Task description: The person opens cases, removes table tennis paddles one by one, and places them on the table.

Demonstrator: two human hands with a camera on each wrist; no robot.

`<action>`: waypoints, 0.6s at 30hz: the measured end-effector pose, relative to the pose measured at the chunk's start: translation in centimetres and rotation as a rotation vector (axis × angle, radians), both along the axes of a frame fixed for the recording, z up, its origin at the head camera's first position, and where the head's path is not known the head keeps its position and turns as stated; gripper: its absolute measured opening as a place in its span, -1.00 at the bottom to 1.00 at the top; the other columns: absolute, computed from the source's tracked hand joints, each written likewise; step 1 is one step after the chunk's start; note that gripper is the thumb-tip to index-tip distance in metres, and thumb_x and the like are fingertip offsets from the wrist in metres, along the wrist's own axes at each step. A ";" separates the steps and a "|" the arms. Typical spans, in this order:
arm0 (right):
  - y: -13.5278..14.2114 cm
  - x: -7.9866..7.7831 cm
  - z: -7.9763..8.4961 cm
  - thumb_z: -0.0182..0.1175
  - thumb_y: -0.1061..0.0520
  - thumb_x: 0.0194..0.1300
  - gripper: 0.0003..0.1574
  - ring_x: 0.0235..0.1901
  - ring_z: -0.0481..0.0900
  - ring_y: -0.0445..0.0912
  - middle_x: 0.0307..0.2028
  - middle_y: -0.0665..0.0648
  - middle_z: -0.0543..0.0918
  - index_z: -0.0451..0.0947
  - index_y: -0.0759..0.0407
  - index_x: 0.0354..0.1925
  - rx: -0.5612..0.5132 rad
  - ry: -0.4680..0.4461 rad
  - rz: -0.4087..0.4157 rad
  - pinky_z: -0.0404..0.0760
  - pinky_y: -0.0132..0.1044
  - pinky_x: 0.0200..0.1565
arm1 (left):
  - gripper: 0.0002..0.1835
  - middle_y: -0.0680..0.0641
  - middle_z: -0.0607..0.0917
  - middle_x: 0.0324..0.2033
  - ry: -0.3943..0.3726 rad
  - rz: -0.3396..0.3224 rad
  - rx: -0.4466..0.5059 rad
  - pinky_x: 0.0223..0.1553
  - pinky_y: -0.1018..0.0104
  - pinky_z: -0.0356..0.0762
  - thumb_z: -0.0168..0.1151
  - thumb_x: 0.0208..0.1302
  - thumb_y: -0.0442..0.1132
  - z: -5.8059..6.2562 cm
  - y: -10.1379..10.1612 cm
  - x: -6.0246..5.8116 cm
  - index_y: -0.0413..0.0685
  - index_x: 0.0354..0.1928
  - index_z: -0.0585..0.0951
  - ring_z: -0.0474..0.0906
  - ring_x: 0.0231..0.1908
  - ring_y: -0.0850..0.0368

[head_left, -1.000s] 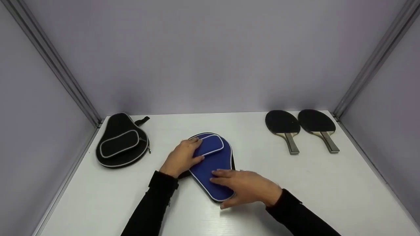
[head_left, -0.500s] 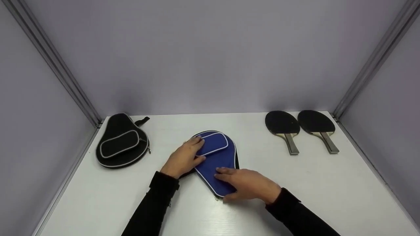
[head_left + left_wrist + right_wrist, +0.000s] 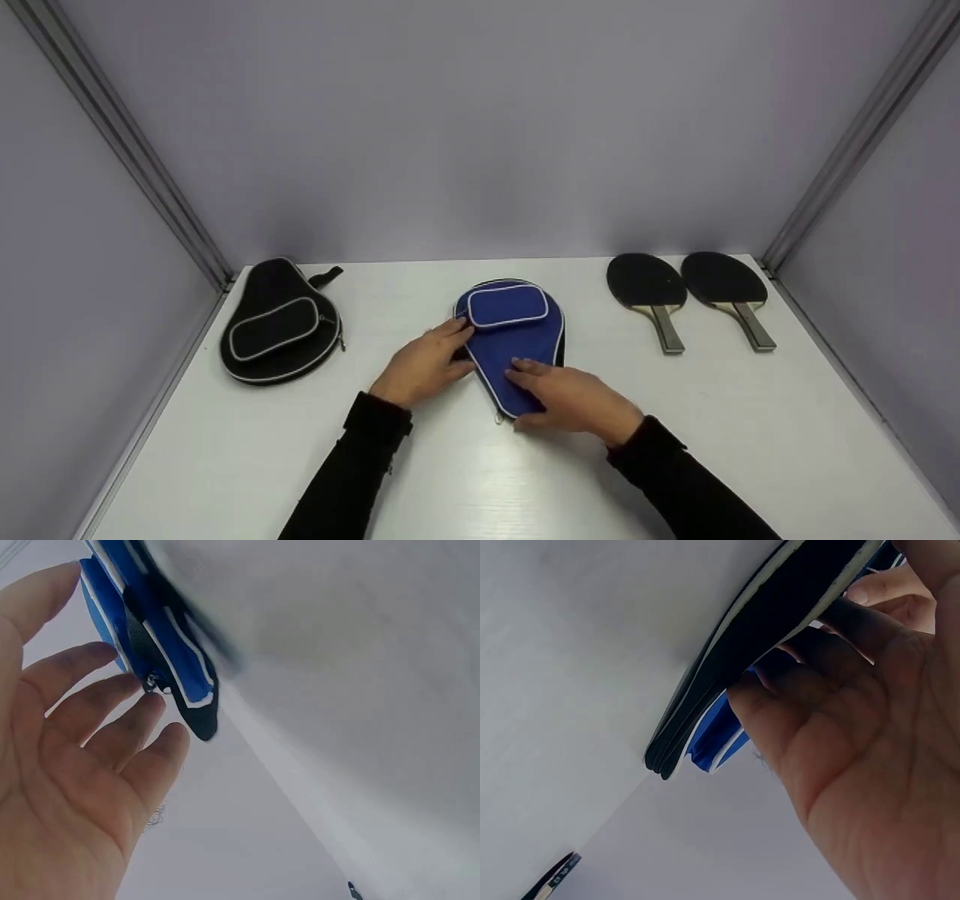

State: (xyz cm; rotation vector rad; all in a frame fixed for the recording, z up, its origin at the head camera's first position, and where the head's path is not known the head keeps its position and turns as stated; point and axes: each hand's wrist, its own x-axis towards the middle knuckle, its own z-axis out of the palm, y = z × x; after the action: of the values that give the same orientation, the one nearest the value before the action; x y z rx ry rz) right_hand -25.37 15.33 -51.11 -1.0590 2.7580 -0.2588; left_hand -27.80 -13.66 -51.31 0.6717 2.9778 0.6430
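A blue paddle case (image 3: 514, 345) with white piping and a raised pocket lies flat mid-table, its rounded end toward the back wall. My left hand (image 3: 424, 364) touches its left edge, fingers extended beside the pocket. My right hand (image 3: 574, 401) rests on the narrow end with outstretched fingers, the thumb by the lower edge. In the left wrist view the fingers (image 3: 101, 724) are spread next to the case's side and a zipper pull. The right wrist view has the case's black side (image 3: 727, 652) against the fingers of the right hand (image 3: 862, 735).
A black paddle case (image 3: 281, 322) with a strap lies at the table's left. Two black table tennis paddles (image 3: 646, 281) (image 3: 724, 277) lie at the back right, handles toward the front. Grey walls enclose the white table (image 3: 465, 487) at the back and sides.
The blue case has slid toward the back and right, turning more upright. The right hand has moved slightly back with it; the left hand has slipped from the pocket to the edge.
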 end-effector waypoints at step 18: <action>2.7 -4.4 0.7 0.53 -0.27 0.61 0.09 0.76 0.44 0.36 0.78 0.41 0.41 0.43 0.24 0.77 -0.010 -0.084 -0.160 0.53 0.32 0.72 | -0.28 -0.23 0.46 0.79 -0.035 0.029 -0.024 0.81 -0.20 0.43 0.38 0.76 0.03 0.9 -0.9 -0.2 -0.16 0.75 0.50 0.40 0.80 -0.24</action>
State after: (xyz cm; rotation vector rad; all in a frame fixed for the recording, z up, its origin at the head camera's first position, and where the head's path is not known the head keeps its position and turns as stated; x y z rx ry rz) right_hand -29.81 18.07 -50.39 -0.8110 2.7706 -0.3305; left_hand -27.98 -14.51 -50.43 0.6105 2.9635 0.6130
